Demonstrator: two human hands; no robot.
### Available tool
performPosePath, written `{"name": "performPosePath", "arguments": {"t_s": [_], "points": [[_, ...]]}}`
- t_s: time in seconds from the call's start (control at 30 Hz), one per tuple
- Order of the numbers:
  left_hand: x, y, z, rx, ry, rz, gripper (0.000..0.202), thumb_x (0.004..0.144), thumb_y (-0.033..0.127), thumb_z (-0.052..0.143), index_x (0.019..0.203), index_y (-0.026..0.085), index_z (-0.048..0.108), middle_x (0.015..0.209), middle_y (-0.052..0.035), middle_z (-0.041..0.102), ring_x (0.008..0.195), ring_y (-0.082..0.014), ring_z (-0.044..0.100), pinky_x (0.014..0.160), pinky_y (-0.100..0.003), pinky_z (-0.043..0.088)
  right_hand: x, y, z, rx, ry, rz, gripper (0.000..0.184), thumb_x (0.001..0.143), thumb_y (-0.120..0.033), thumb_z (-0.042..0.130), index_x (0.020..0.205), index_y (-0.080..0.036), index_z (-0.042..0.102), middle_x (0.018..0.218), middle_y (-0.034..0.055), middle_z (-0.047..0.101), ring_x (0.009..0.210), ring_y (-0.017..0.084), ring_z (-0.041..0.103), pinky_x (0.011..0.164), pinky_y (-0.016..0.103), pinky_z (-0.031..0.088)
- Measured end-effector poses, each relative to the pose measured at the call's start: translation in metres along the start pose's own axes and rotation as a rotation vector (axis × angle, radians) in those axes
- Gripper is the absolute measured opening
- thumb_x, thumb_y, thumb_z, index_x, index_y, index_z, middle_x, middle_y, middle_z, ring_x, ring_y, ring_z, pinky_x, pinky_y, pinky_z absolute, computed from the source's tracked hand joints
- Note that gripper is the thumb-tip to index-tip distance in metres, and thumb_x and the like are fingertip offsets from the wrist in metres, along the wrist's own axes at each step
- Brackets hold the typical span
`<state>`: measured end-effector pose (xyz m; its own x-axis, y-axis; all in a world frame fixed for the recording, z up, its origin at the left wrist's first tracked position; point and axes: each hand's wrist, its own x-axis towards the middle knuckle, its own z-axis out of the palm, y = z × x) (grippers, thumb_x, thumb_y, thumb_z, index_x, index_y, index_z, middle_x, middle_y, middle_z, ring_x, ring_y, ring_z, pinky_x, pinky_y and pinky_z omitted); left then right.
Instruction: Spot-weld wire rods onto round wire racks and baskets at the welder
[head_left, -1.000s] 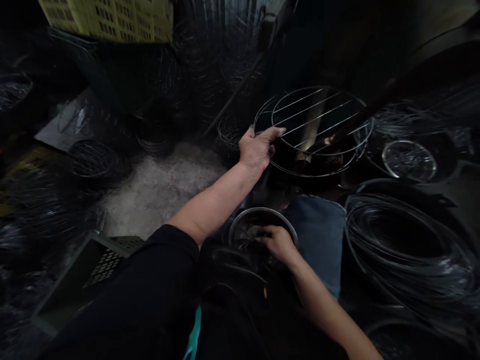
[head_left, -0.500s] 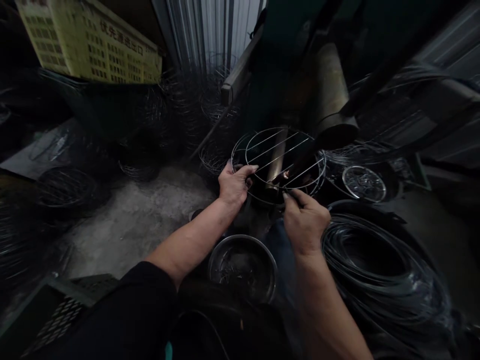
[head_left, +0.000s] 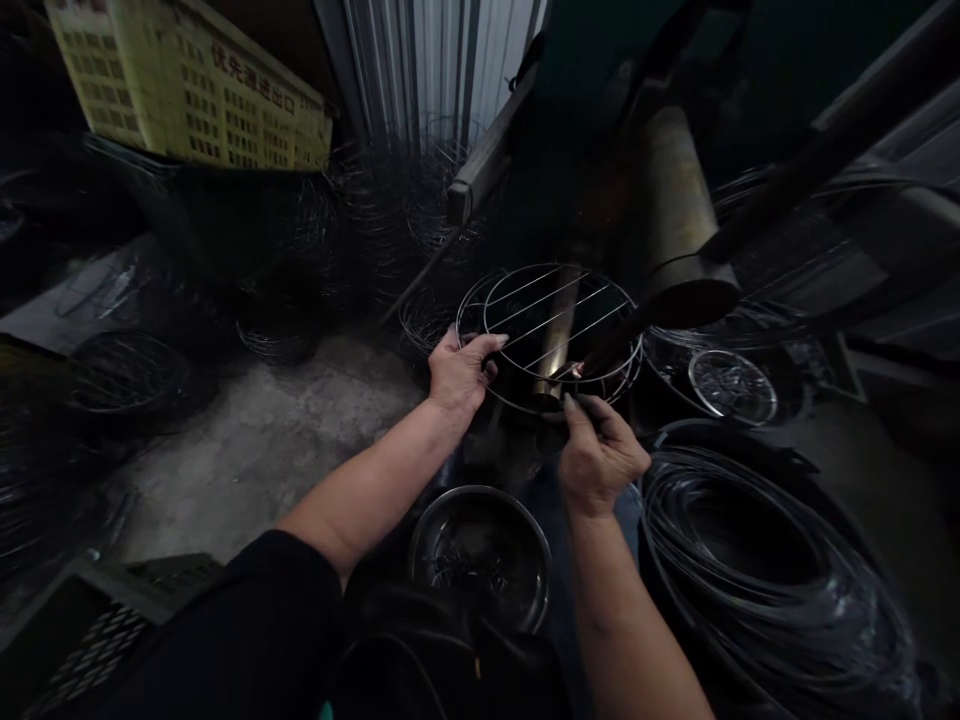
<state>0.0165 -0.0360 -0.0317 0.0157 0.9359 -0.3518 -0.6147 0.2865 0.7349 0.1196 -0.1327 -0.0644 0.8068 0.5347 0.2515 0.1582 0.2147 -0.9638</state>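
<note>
A round wire rack (head_left: 556,322), with concentric rings and parallel bars, is held in front of me over a brass-coloured post (head_left: 556,350). My left hand (head_left: 459,372) grips its left rim, thumb on top and fingers below. At the near rim, my right hand (head_left: 600,455) is closed in a pinch; what lies between its fingertips is too small and dark to make out. Just beyond those fingertips, a copper-coloured tip (head_left: 577,369) shows at the rack's near edge. Below the hands sits a metal bowl (head_left: 480,495) with small wire pieces in it.
A thick metal cylinder (head_left: 686,205) on a dark arm hangs at upper right. Coiled wire (head_left: 757,590) fills the right side, with a round wire piece (head_left: 731,387) behind. A yellow crate (head_left: 217,95) stands at upper left, a green crate (head_left: 112,620) at lower left.
The view has shifted slightly. The rack and both hands have moved a little left in the picture, and more of the post's lower end shows. Both hands keep their closed grips.
</note>
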Motion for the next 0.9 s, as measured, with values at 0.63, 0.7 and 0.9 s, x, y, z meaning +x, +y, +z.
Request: {"name": "performPosePath", "arguments": {"t_s": [0.63, 0.7, 0.9], "points": [[0.009, 0.0, 0.011, 0.011, 0.065, -0.053, 0.041, 0.051, 0.009, 0.077, 0.074, 0.02, 0.046, 0.061, 0.0058, 0.057, 0.057, -0.009, 0.052, 0.052, -0.021, 0.035, 0.009, 0.004, 0.002, -0.009, -0.011, 0.054, 0.023, 0.069, -0.035, 0.074, 0.081, -0.016, 0.071, 0.069, -0.0005, 0.069, 0.051, 0.015, 0.066, 0.052, 0.029, 0.056], [0.009, 0.0, 0.012, 0.009, 0.064, -0.046, 0.042, 0.05, 0.009, 0.077, 0.074, 0.021, 0.045, 0.061, 0.0056, 0.057, 0.057, -0.0094, 0.052, 0.051, -0.022, 0.035, 0.009, 0.005, 0.003, 0.004, -0.018, 0.056, 0.024, 0.069, -0.036, 0.074, 0.081, -0.016, 0.07, 0.069, -0.0011, 0.069, 0.05, 0.015, 0.065, 0.051, 0.029, 0.056], [0.013, -0.001, 0.013, -0.003, 0.052, -0.052, 0.042, 0.051, 0.007, 0.079, 0.075, 0.02, 0.046, 0.061, 0.0065, 0.055, 0.057, -0.0074, 0.051, 0.052, -0.021, 0.033, 0.01, 0.004, 0.005, 0.07, -0.012, 0.057, 0.02, 0.067, -0.033, 0.076, 0.076, -0.016, 0.068, 0.061, -0.004, 0.063, 0.044, 0.012, 0.061, 0.046, 0.026, 0.052]]}}
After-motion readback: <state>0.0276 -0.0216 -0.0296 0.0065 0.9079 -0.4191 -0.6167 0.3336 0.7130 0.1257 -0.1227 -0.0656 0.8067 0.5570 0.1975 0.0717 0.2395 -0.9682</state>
